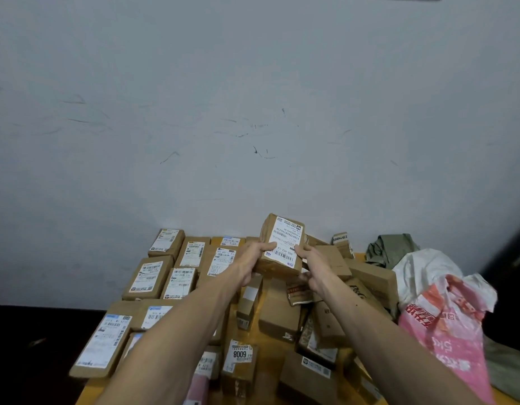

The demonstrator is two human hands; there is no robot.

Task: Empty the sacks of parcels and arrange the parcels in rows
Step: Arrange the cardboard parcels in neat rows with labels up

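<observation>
Overhead, both hands [254, 263] grip a labelled parcel [282, 247] marked "502-602".

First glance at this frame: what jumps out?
The left hand and right hand grip a labelled parcel raised at centre, against a scuffed wall. To its left, parcels lie label-up in tidy rows; below and to its right sits an unsorted heap of boxes. A pink-and-white sack slumps at far right.

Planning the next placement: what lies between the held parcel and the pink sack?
A jumbled heap of brown boxes, per the head view.
</observation>
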